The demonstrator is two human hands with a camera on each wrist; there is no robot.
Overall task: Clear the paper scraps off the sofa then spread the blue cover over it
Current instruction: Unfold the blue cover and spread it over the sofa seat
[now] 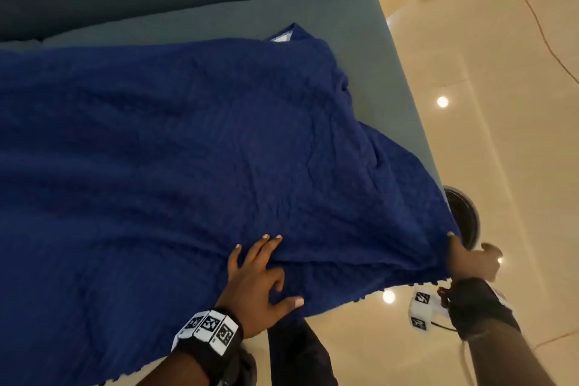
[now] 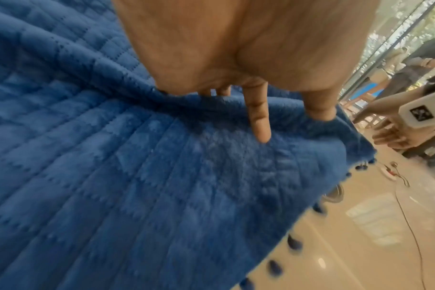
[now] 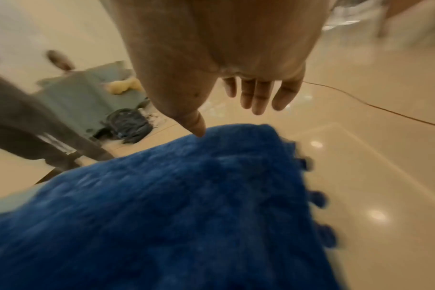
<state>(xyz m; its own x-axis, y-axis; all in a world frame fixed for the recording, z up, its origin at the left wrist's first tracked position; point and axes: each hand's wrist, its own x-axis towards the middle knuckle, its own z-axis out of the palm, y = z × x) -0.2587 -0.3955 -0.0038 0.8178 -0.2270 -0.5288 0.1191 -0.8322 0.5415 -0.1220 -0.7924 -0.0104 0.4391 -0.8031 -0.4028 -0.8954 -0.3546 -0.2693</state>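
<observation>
One blue cover (image 1: 188, 150), left hand (image 1: 257, 285) flat on it, right hand (image 1: 473, 260) spread, thumb touching

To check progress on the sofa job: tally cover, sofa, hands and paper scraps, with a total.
blue cover: 1
sofa: 1
hands: 2 (left hand, right hand)
paper scraps: 0 in view
Total: 4

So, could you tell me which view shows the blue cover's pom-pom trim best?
The left wrist view: the pom-pom trim runs along the edge of the blue cover. Right wrist blurs it; head shows only tiny bumps.
</observation>
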